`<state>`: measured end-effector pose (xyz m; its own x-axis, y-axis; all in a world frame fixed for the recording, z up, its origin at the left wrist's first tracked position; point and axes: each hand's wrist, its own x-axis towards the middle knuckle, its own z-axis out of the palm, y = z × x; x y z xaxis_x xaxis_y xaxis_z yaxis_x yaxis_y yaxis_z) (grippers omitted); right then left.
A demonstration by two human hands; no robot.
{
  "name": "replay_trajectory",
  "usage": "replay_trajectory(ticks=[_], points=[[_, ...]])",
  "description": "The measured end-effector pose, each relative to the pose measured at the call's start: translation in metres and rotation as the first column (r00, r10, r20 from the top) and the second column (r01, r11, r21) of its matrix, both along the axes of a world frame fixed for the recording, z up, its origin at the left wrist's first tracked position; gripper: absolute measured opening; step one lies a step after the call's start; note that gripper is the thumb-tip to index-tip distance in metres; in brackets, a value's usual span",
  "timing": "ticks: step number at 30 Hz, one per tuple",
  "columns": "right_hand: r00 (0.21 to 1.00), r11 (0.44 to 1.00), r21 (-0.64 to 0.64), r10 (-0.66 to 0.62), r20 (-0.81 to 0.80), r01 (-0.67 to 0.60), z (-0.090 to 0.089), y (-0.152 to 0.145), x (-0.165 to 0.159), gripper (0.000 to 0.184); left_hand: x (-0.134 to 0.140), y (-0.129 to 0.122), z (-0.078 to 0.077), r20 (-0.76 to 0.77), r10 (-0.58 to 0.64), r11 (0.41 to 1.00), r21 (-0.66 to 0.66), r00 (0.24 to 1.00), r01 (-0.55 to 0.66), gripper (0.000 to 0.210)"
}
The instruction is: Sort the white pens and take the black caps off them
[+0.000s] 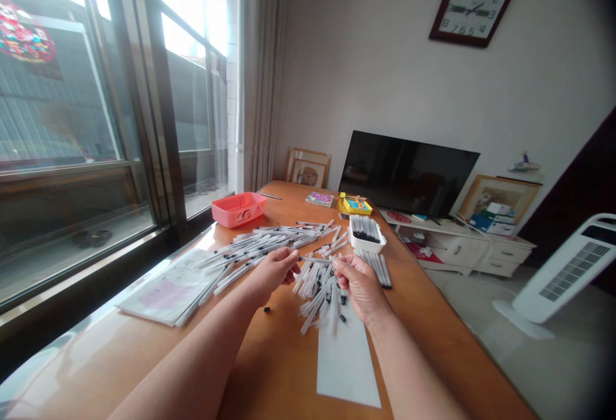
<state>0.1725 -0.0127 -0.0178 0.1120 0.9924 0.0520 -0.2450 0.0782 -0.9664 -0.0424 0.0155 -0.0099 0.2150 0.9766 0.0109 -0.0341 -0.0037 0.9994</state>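
Observation:
A thin pale pen (pixel 316 260) is stretched level between my two hands above the table. My left hand (pixel 278 272) pinches its dark left end. The other end sits between the thumb and fingers of my right hand (pixel 357 284). Below the pen and beside my right hand lies a loose heap of clear pens or pen barrels (pixel 312 295) with several black caps among them. A larger spread of black-tipped pens (pixel 255 245) lies beyond my left hand. Past my right hand, a white box (pixel 368 246) holds upright pens, with a row of pens (pixel 382 271) beside it.
A red plastic basket (pixel 239 210) stands at the far left of the wooden table (pixel 269 369). Papers (pixel 163 292) lie at left and a white sheet (pixel 347 369) in front. A loose black cap (pixel 266 310) lies near my left forearm. A yellow box (pixel 356 205) is at the back.

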Motion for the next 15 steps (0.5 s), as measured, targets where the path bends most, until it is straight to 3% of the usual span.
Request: replay_trajectory(ticks=[3, 8, 15], points=[[0.999, 1.000, 0.006, 0.023, -0.031, -0.023, -0.0007, 0.0002, -0.0005, 0.036, 0.0012, 0.0008, -0.0016, 0.003, -0.009, 0.998, 0.065, 1.000, 0.009, 0.045], [0.998, 0.998, 0.035, 0.045, -0.036, -0.043, 0.0013, -0.0011, -0.0016, 0.032, 0.0019, -0.0001, -0.0005, -0.101, 0.099, 0.994, 0.057, 0.990, -0.094, 0.051], [0.995, 0.991, 0.088, -0.102, -0.010, 0.102, 0.0032, 0.0015, 0.0067, 0.026, -0.0061, 0.0078, -0.0086, -0.246, 0.212, 0.977, 0.041, 0.946, -0.209, 0.054]])
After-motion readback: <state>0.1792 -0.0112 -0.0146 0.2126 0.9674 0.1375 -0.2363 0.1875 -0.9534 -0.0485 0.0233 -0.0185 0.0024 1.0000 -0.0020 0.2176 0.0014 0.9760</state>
